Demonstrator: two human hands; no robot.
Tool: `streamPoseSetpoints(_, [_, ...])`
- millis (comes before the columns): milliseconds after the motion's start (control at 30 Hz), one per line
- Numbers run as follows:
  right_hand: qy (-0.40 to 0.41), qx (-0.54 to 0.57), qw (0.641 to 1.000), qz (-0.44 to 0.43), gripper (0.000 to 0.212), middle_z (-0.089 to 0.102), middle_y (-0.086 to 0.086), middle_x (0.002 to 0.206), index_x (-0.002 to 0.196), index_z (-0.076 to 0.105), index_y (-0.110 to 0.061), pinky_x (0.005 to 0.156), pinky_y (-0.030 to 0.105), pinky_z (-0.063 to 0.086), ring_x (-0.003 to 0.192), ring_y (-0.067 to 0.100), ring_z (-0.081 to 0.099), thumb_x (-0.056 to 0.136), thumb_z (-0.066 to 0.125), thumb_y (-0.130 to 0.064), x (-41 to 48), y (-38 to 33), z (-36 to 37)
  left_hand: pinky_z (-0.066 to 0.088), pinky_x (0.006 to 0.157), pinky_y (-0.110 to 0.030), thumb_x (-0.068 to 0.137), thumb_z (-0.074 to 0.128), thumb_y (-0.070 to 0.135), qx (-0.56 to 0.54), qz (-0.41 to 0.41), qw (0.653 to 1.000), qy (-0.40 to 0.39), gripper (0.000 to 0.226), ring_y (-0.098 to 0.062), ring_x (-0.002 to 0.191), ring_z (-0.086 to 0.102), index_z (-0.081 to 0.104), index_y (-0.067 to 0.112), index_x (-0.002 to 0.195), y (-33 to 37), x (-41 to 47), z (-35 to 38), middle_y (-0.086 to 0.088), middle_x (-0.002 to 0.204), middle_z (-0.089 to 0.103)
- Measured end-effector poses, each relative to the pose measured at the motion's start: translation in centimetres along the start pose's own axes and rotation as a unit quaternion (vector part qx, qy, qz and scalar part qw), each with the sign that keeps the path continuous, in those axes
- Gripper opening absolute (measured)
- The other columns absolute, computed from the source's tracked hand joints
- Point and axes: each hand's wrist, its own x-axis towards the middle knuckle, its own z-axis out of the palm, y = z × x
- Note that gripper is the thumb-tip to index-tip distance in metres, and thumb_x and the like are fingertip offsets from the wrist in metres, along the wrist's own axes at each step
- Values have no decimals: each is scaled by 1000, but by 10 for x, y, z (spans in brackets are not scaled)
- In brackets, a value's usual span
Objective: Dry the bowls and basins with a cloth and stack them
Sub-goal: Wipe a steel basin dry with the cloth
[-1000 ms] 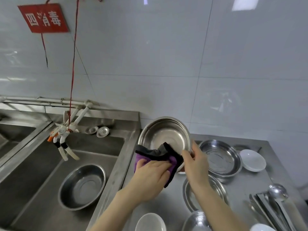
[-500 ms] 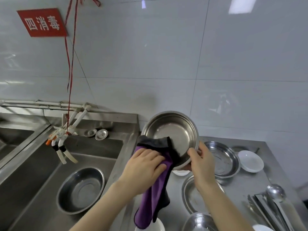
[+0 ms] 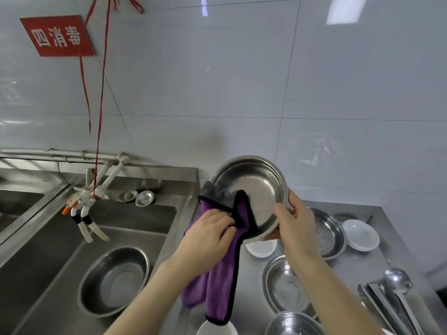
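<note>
A steel basin [image 3: 260,189] is held tilted above the counter, its opening facing me. My right hand [image 3: 294,222] grips its lower right rim, thumb inside. My left hand [image 3: 209,235] holds a purple and grey cloth [image 3: 223,267] against the basin's lower left rim; the cloth's upper end lies inside the basin and its long tail hangs down. Another steel basin [image 3: 113,281] sits in the sink [image 3: 46,262]. On the counter lie a steel basin [image 3: 331,235], a shallow steel dish [image 3: 285,288] and an upturned steel bowl [image 3: 292,323].
White bowls stand on the counter: one [image 3: 261,249] under the held basin, one [image 3: 361,234] at the right, one [image 3: 216,328] at the bottom edge. Ladles and tongs [image 3: 391,298] lie at the right. A tap [image 3: 89,201] with red string hangs over the sink.
The basin has risen and tilted more toward me. The cloth, bunched at first, has unfolded and now hangs down long below my left hand.
</note>
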Motion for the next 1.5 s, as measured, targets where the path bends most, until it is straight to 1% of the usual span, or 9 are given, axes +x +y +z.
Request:
streamPoseSetpoints(167, [51,32,998,13,24,39,4,55,79,59,-17,47,30,40,50,19,37,89,49,2,-10,19,16,40,99,-38,98,25,41,-40,-44,998,32,42,-4,116,47,60,27,117,44,-17,17,17,120,59])
streamPoseSetpoints(300, [41,50,997,40,41,43,-5,58,60,49,-27,59,31,38,57,10,38,88,49,3,-21,22,23,36,99,-50,94,18,46,-51,-90,993,53,53,3,129,36,60,30,121,57,-15,29,20,132,55])
streamPoseSetpoints(667, [40,98,990,92,38,63,26,89,120,65,-16,52,38,59,69,34,71,92,50,6,-12,11,-4,27,110,-48,88,29,61,82,-24,996,-12,46,-1,120,41,63,36,107,-9,7,-4,23,115,56])
streamPoseSetpoints(833, [37,153,983,96,39,70,18,104,124,61,-17,53,36,59,74,25,74,94,49,4,-11,13,10,31,96,-19,74,79,30,-77,-149,957,236,40,-13,113,30,56,28,107,7,10,-4,6,119,37])
streamPoseSetpoints(967, [43,155,983,84,42,71,14,99,126,61,-19,52,36,59,73,23,73,94,49,4,-13,11,15,31,99,-17,87,68,23,-264,-269,916,135,58,-8,122,37,44,41,136,15,11,0,2,140,34])
streamPoseSetpoints(1033, [45,157,983,78,45,70,15,98,125,62,-23,52,38,59,71,24,72,94,48,5,-15,13,17,41,77,-8,89,61,19,-298,-277,908,96,61,-4,95,56,39,41,142,20,11,1,7,112,60])
streamPoseSetpoints(1200, [73,124,988,49,44,69,11,82,103,69,-31,59,51,60,64,25,65,91,47,5,-16,18,20,40,51,-5,84,64,16,-316,-336,880,112,54,-2,72,57,46,32,132,43,6,-1,10,84,60])
streamPoseSetpoints(1400, [128,30,990,-48,41,60,-10,70,117,63,-17,58,14,44,57,2,49,87,49,8,-22,22,30,42,55,-9,89,62,19,-408,-356,828,145,58,1,76,54,37,30,140,81,6,7,16,88,55])
streamPoseSetpoints(1500, [117,36,992,-35,54,61,8,77,124,62,-29,57,22,49,63,10,51,87,49,9,-25,24,25,42,69,-10,84,67,19,-379,-352,843,150,56,2,88,54,47,32,135,65,11,6,21,97,54])
